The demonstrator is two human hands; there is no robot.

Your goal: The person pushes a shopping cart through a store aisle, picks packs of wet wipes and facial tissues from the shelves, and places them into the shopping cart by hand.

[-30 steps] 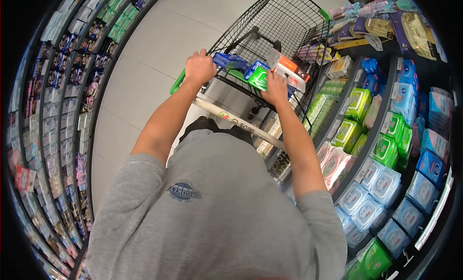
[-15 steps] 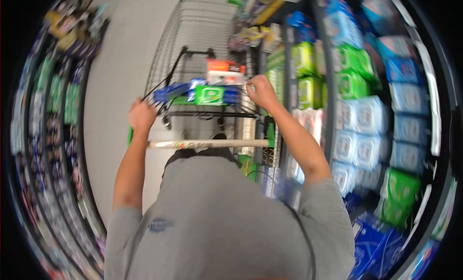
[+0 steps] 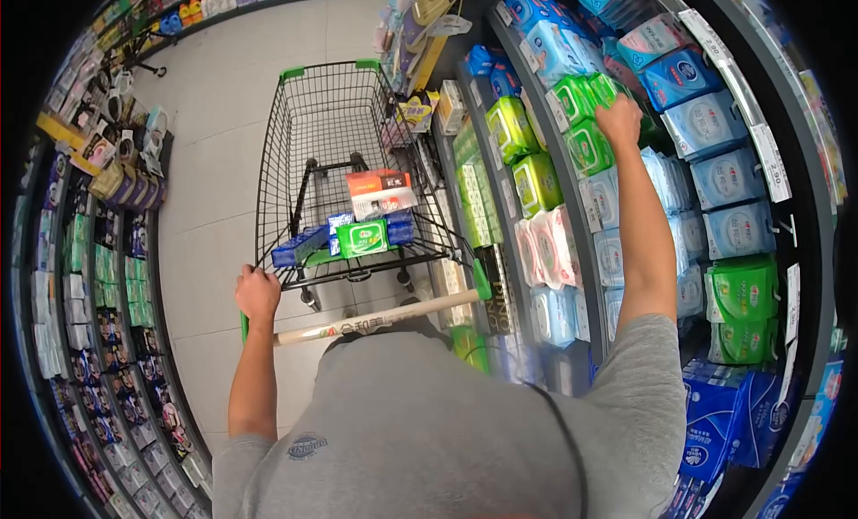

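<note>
Head view, clock positions taken about its centre. At 9 o'clock: a shelf unit [image 3: 89, 367] of small packets, in curved rows; pale tiled floor [image 3: 201, 197] beside it. Left hand [image 3: 257, 294], just below 9 o'clock: fingers curled nearly closed over the near left corner of the shopping cart [image 3: 335, 88], whose basket spreads around 11 o'clock. Handle [image 3: 384, 315] crosses below the basket, its printed bar in front of the person's waist.

Cart contents, grouped at the basket's 6 o'clock end: blue packet [image 3: 302, 246] lying aslant at the left; green packet [image 3: 363, 238] to its right, flat, label up; orange-and-white packet [image 3: 382, 191] at the green one's 12 o'clock.

Shelf rack [image 3: 579, 184] fills the right side. Lime packets [image 3: 538, 184] sit between 1 and 2 o'clock, pink packets [image 3: 556, 246] at 3. Right hand [image 3: 621, 121] at 2 o'clock, arm extended: fingers partly bent, touching the green wipes packs [image 3: 590, 146] on the rack at their right edge. Fingertips hidden; firmness of hold cannot be told. Light blue packs [image 3: 706, 121] hang to the hand's right, near it. Large dark blue packs [image 3: 710, 430] at 4 o'clock, well apart from both hands.
</note>
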